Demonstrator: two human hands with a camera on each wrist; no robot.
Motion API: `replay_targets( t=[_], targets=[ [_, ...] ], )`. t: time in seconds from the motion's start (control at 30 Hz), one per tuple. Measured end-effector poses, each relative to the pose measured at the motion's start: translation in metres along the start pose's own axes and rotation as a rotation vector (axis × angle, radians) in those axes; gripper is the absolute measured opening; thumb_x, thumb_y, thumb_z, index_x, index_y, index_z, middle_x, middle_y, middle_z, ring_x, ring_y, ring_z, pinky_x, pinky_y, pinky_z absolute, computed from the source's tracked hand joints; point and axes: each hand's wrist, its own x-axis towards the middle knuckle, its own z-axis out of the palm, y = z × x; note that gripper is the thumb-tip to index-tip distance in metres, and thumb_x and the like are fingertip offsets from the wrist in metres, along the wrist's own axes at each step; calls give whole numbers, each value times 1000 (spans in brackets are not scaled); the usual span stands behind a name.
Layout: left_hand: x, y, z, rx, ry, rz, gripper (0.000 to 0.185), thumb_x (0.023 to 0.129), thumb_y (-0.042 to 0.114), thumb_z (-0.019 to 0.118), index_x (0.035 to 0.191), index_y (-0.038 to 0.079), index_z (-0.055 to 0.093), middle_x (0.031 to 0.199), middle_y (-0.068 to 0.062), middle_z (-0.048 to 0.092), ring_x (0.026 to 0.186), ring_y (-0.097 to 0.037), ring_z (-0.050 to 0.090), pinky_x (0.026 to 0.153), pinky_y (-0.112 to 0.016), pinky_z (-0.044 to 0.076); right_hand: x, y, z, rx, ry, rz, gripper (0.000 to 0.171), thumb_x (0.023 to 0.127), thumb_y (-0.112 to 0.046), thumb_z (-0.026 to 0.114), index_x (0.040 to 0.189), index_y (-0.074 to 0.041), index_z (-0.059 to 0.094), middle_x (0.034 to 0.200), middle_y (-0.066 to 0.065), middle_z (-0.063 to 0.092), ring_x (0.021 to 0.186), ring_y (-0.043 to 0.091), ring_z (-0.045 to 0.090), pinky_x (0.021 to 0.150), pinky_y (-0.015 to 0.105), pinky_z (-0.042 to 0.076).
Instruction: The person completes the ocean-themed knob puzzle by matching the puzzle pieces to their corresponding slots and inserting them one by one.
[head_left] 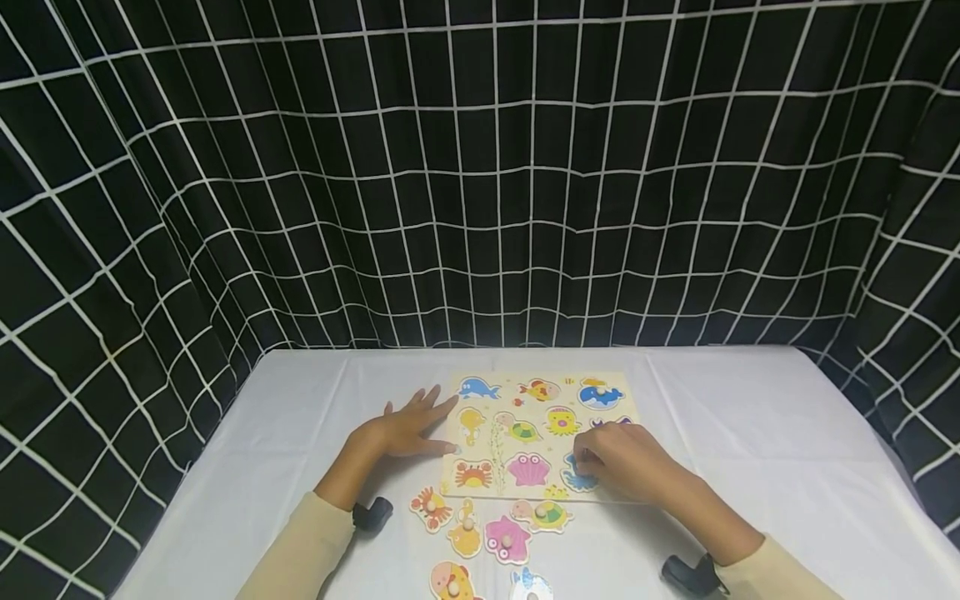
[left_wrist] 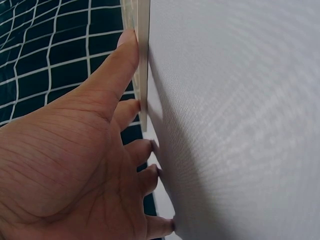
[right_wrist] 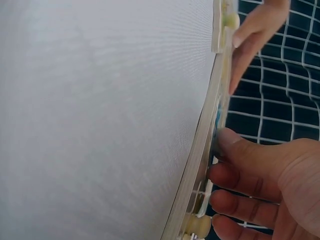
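A wooden peg puzzle board (head_left: 551,450) with sea-animal pictures lies flat on the table. My left hand (head_left: 411,429) is spread at its left side, thumb and index finger touching the board's edge and the other fingertips on the cloth. Over the lower right corner, my right hand (head_left: 626,458) pinches a blue puzzle piece (head_left: 576,479) at its recess; the fingers hide its knob. Just beyond that hand a purple piece (head_left: 621,422) shows partly. A blue whale piece (head_left: 602,393) with a knob sits in the upper right recess.
In front of the board lie loose knobbed pieces: a crab (head_left: 431,509), a seahorse (head_left: 466,540), a turtle (head_left: 551,517), a pink shell (head_left: 507,537), a fish (head_left: 450,577) and a blue-and-white piece (head_left: 531,586). White cloth covers the table (head_left: 300,417); a black grid curtain (head_left: 480,208) stands behind.
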Motion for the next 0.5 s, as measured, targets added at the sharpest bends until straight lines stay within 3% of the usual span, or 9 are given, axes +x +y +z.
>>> replay_targets(
  t=[0.5],
  targets=[
    [0, 2, 1, -4, 13, -6, 90, 92, 66, 61, 163, 24, 24, 170, -13, 8, 156, -36, 3, 117, -71, 3, -1, -1, 2, 34, -1, 27, 8, 85, -16, 82, 85, -21, 75, 77, -13, 69, 66, 3, 50, 66, 29, 47]
  ],
)
